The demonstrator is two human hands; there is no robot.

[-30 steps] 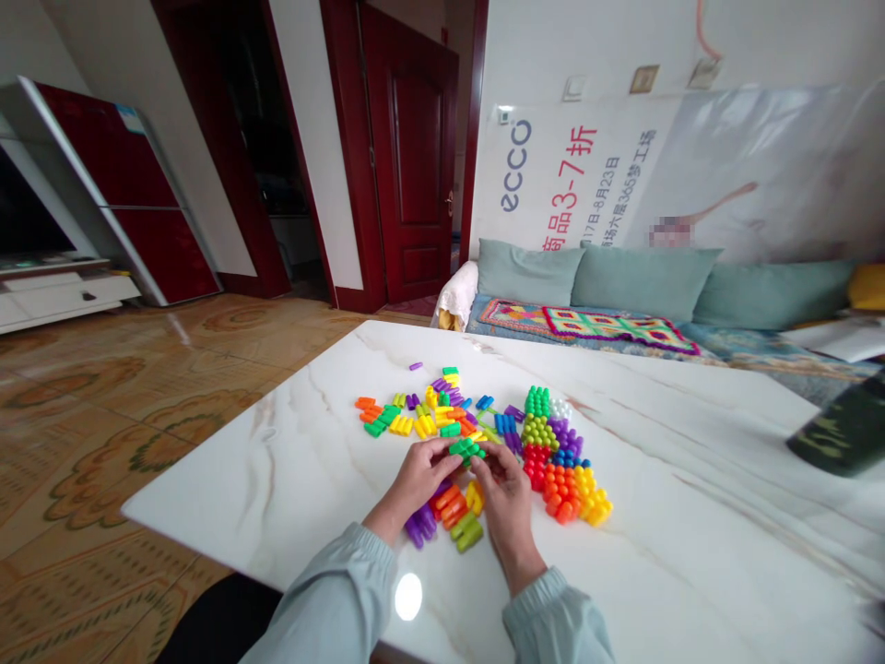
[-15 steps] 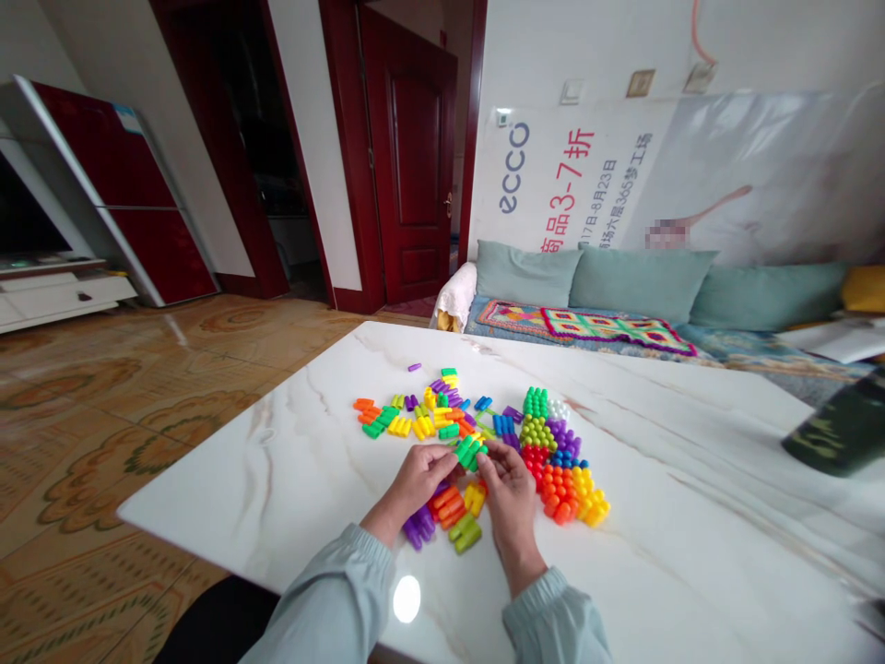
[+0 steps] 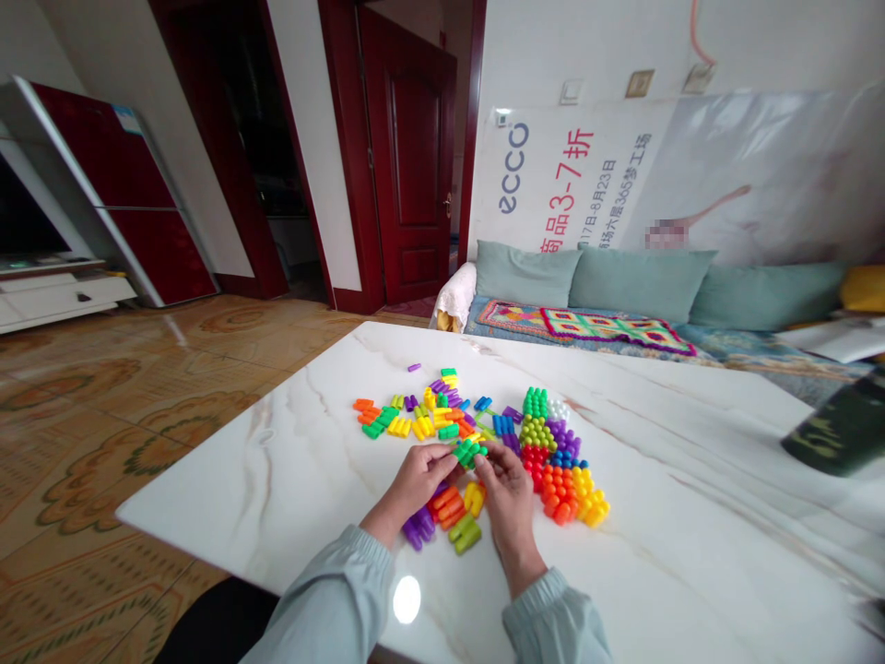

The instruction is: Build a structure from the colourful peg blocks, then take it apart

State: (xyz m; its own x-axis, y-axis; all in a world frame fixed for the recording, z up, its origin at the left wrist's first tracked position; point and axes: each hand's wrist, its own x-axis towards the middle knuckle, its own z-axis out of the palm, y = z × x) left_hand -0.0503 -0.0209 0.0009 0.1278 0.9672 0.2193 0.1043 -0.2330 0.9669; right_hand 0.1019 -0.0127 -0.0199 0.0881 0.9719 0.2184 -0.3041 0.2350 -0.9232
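My left hand [image 3: 415, 480] and my right hand [image 3: 508, 489] meet over a white marble table [image 3: 664, 535], both pinching a small green plastic block cluster [image 3: 468, 451] held just above the surface. Under and between my wrists lie purple [image 3: 419, 527], orange [image 3: 449, 504], yellow [image 3: 474, 497] and lime [image 3: 466, 533] block pieces. To the right stands a joined patch of studded blocks [image 3: 561, 461] in green, purple, red, orange and yellow. Beyond my hands, several loose coloured blocks [image 3: 421, 415] are scattered.
A dark green object [image 3: 840, 429] lies at the table's right edge. Behind the table is a sofa with teal cushions [image 3: 643, 281] and a patterned mat. A red door [image 3: 411, 157] and a red cabinet [image 3: 131, 194] stand at the back, across a patterned tile floor.
The green cluster has been turned slightly between my fingers and sits a little lower. My hands have barely shifted; the other blocks lie as before.
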